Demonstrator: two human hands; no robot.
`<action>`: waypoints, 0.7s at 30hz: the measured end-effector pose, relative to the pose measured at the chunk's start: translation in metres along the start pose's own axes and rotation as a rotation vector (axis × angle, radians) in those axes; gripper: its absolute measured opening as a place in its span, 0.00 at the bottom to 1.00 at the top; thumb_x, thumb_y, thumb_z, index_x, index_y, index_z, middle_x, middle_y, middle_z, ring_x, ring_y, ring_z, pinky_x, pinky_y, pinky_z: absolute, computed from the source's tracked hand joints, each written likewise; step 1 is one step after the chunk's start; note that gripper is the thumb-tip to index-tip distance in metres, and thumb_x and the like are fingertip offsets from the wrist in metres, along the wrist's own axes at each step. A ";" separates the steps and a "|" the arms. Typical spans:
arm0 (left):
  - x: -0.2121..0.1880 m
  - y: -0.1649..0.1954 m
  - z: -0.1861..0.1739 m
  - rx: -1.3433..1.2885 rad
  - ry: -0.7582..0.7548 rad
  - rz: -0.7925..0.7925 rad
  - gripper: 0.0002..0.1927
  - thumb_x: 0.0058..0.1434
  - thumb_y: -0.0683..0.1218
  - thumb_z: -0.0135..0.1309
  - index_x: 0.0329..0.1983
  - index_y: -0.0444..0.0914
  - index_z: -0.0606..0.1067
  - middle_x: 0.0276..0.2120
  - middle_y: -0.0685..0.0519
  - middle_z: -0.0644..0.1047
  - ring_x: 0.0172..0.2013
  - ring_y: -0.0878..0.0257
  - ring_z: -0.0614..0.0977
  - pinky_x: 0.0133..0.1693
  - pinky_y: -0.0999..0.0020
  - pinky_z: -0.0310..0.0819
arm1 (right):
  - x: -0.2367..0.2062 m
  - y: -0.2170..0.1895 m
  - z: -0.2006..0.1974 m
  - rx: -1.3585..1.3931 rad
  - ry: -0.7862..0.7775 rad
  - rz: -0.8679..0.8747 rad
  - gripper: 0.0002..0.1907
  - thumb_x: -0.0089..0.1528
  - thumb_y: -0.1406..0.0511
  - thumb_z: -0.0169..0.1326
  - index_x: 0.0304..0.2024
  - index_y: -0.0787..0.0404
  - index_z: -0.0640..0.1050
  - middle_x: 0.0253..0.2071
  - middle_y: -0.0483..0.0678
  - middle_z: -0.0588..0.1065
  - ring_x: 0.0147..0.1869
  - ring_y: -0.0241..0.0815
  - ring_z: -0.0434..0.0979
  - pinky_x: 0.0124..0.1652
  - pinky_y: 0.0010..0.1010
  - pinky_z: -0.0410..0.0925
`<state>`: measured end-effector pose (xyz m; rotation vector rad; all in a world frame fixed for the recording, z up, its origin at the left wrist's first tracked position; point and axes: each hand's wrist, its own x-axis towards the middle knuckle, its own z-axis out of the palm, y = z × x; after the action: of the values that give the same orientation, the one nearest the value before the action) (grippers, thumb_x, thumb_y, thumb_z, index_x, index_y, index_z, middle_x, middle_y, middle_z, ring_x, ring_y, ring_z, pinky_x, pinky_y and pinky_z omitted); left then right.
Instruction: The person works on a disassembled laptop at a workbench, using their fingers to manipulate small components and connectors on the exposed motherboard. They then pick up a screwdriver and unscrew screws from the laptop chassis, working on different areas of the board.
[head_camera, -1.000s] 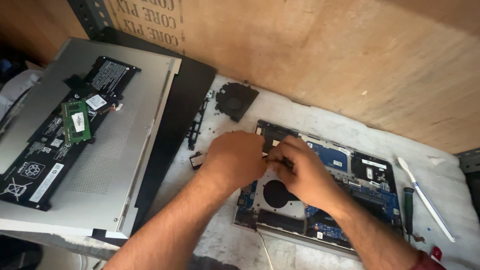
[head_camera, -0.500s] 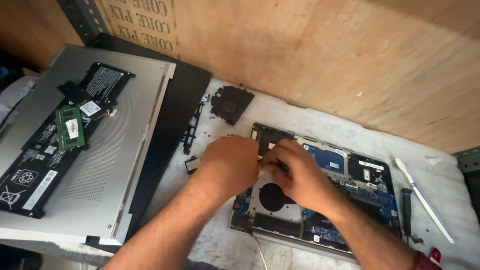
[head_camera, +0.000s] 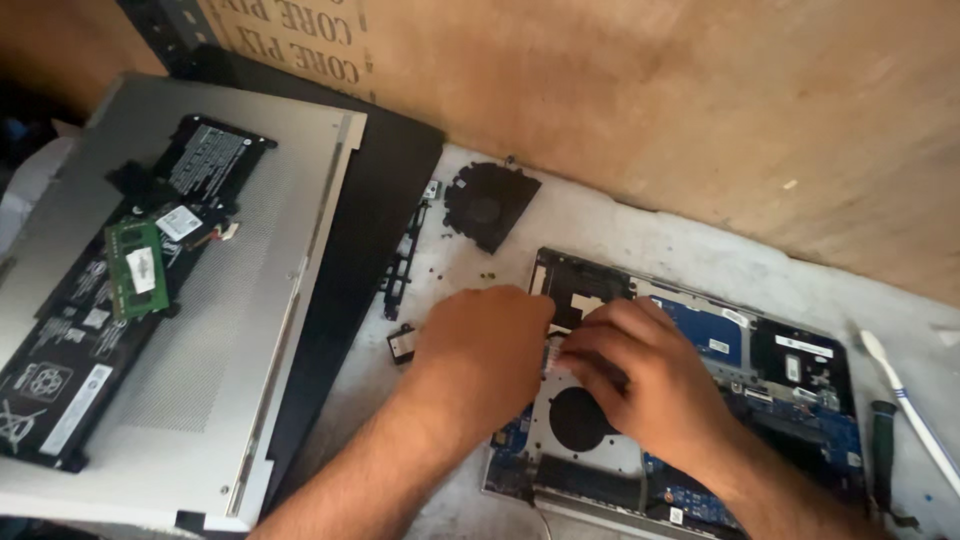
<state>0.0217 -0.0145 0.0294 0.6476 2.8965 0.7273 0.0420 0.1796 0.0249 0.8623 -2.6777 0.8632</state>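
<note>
My hands barely moved; left hand (head_camera: 480, 345) presses the open laptop (head_camera: 700, 400), right hand (head_camera: 640, 375) pinches a small connector (head_camera: 556, 350)

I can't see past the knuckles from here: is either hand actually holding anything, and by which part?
It cannot be told. Both the left hand and right hand rest fingertips together on the open laptop base; the fingers hide whatever is pinched.

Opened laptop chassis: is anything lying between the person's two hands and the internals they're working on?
Nothing visible does. Both the left hand and right hand already rest on the opened laptop chassis, fingertips meeting near its upper left corner. The removed fan and battery lie off to the side.
</note>
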 end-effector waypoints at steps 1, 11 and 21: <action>-0.002 0.002 -0.001 -0.011 -0.006 -0.012 0.06 0.53 0.42 0.57 0.35 0.42 0.77 0.33 0.48 0.80 0.39 0.45 0.83 0.38 0.50 0.77 | 0.000 0.000 -0.001 0.004 -0.010 0.002 0.09 0.53 0.69 0.66 0.35 0.59 0.81 0.37 0.47 0.76 0.42 0.49 0.76 0.41 0.38 0.70; -0.006 0.014 -0.016 -0.005 -0.069 -0.075 0.14 0.49 0.38 0.59 0.38 0.40 0.72 0.32 0.48 0.79 0.36 0.45 0.83 0.34 0.52 0.77 | 0.003 -0.001 -0.013 0.058 -0.089 0.034 0.11 0.52 0.68 0.67 0.37 0.58 0.82 0.37 0.44 0.77 0.42 0.46 0.76 0.41 0.35 0.69; -0.004 0.017 -0.018 0.030 -0.151 -0.124 0.13 0.52 0.39 0.58 0.40 0.41 0.72 0.32 0.48 0.79 0.36 0.47 0.84 0.35 0.54 0.78 | 0.003 -0.002 -0.017 -0.025 -0.058 0.050 0.11 0.51 0.68 0.68 0.36 0.58 0.82 0.37 0.45 0.76 0.41 0.47 0.75 0.39 0.36 0.70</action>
<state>0.0280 -0.0104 0.0535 0.4978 2.7835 0.5939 0.0412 0.1869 0.0402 0.8305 -2.7646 0.8266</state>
